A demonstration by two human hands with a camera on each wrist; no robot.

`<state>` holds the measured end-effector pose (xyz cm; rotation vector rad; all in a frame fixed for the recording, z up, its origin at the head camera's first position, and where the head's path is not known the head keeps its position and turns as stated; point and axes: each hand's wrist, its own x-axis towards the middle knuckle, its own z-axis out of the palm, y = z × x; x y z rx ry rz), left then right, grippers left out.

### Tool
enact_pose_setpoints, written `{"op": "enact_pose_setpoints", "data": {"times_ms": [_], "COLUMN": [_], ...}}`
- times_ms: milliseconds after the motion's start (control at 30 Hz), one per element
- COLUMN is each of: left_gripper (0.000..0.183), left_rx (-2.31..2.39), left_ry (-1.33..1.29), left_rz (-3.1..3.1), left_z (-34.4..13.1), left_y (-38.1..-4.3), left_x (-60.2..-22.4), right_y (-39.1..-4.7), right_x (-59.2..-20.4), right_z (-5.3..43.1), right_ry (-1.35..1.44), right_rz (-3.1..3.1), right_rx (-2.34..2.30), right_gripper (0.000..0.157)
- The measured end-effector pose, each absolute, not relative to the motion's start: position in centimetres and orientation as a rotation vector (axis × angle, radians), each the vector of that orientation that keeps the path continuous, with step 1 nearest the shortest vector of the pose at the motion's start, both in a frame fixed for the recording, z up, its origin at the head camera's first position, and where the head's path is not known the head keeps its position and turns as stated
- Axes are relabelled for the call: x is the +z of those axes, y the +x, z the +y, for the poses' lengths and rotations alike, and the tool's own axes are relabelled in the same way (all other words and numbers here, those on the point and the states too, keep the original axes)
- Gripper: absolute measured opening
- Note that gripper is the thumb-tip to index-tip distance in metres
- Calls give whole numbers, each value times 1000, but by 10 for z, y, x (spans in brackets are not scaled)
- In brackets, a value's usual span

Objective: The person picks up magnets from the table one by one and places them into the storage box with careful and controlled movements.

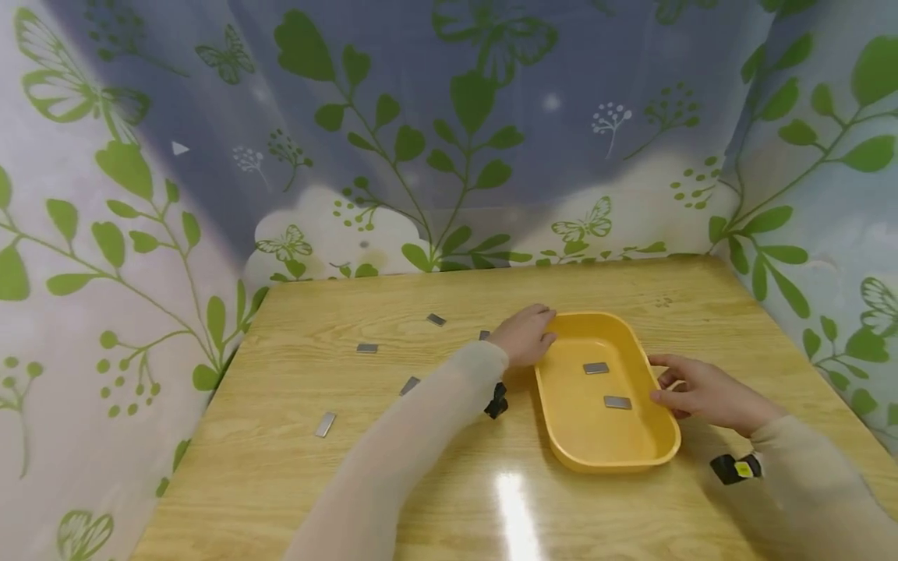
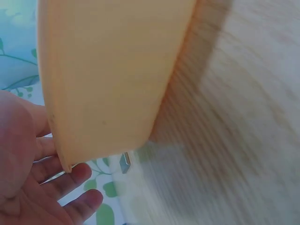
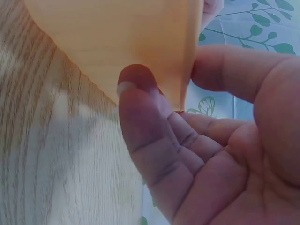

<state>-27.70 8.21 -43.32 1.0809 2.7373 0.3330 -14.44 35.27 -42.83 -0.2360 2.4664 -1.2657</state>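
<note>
"Since I'm running this from a distant desk, can someone check my read? The yellow tray (image 1: 585,430) sits right between the two hands, toward the right of the table (image 1: 231,467); its long axis points mostly away from the person, far end leaning a touch left."

"Yeah, same on my screen; so which hand is nearer?"

"Neither, honestly; both are on it. Looks to me like the left hand (image 1: 522,336) grips the rim up by the far left corner, while the right hand (image 1: 708,393) pinches the right long wall about midway, thumb inside and fingers outside; so the holds are staggered, left one farther out."

"How firm is the left?"

"Can't tell; the left wrist view shows a couple of fingertips (image 2: 83,172) poking past the corner, so I won't swear to the pressure. Right wrist is clearer; one finger (image 3: 140,108) lies up along the outer wall."

"And the grey bits?"

"Two small grey plates (image 1: 595,368) lie on the tray floor, one farther out than the other; I count five more plates (image 1: 367,348) on the table to the left, one peeking out by the left hand, another by the left forearm (image 1: 396,452)."

"So the stagger's what matters?"

"My hunch, yeah; a pull from just one side would probably swivel the tray instead of sliding it straight."
</note>
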Motion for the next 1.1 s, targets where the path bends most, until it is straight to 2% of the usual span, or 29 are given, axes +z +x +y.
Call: {"op": "enact_pose_setpoints", "data": {"times_ms": [200,433,700,1100], "left_gripper": [46,39,40,41], "left_rx": [322,274,166,125], "left_ry": [1107,1150,1263,1248], "left_rz": [2782,2891,3064,3191], "left_z": [57,21,-8,-37], "left_y": [-266,-238,-197,-154], "left_x": [-438,-439,-442,-446], "right_y": [-145,-146,-149,-161], "right_x": [-428,-429,-438,-449], "right_z": [348,339,331,311], "right_ry": [-252,-288,-406,-502], "right_rz": [2449,2479,2626,2698], "right_rx": [-1268,-1247,-1171,-1168], "right_gripper": [65,53,43,34]}}
